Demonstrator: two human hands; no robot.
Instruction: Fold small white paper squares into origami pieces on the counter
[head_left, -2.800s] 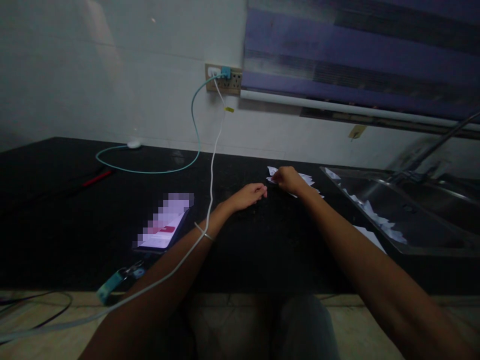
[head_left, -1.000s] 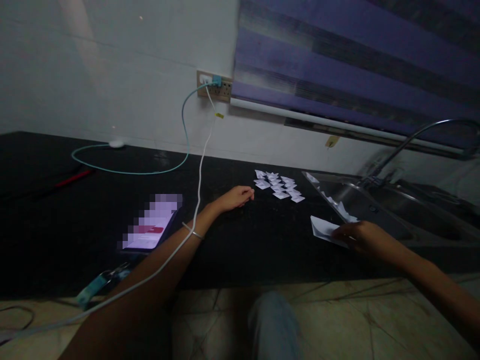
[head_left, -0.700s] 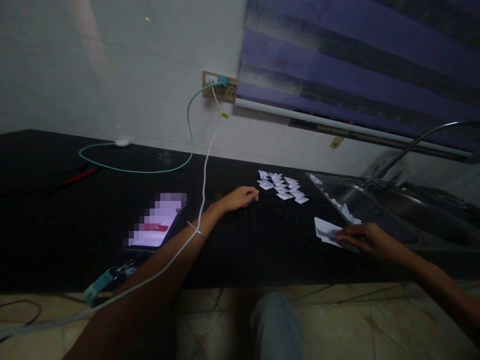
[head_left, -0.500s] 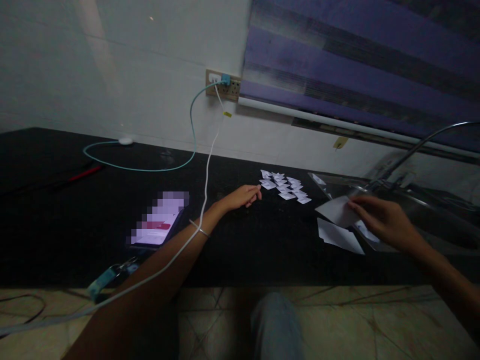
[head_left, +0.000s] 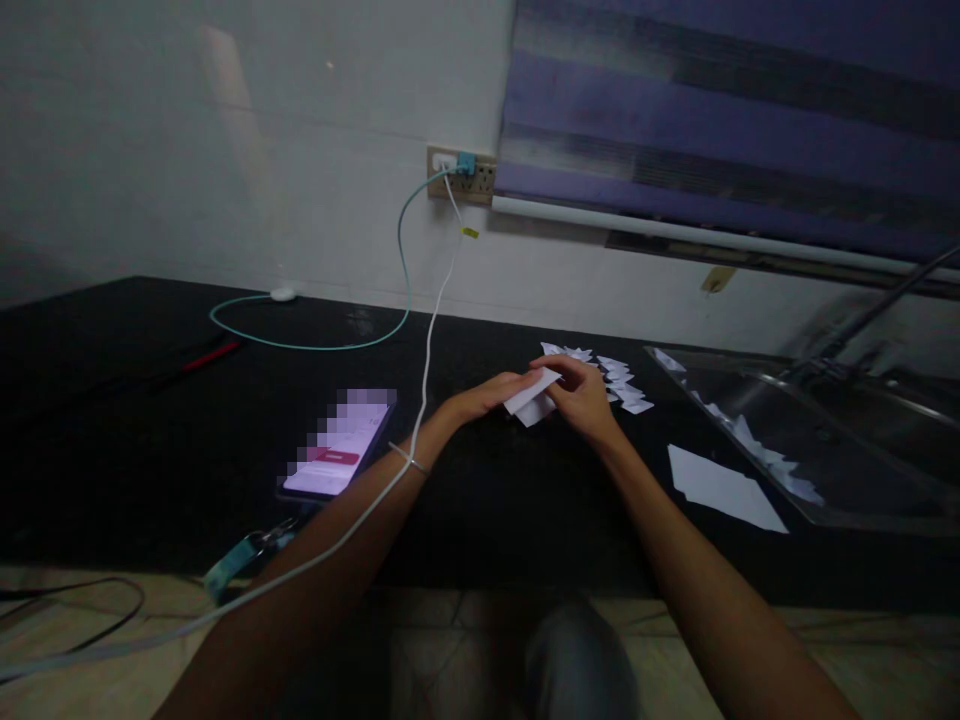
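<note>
Over the black countertop (head_left: 112, 420) both hands meet on one white paper sheet (head_left: 531, 398). My left hand (head_left: 484, 393) pinches its left edge, fingers closed. My right hand (head_left: 581, 392) grips the right side, fingers curled round it. Just behind the hands lies a cluster of several small folded paper pieces (head_left: 619, 380). A flat white sheet (head_left: 720, 488) lies on the counter to the right of my right forearm.
A lit phone (head_left: 337, 455) lies left of my left forearm, a white cable (head_left: 427, 340) running over the arm up to a wall socket (head_left: 459, 172). A teal cable (head_left: 315, 335) loops behind. A steel sink (head_left: 810, 440) with paper scraps is at the right. Keys with a teal tag (head_left: 240, 562) hang at the front edge.
My right hand picked a white sheet from the pile by the sink and carried it left to my left hand, which now takes hold of it. One sheet stays on the counter.
</note>
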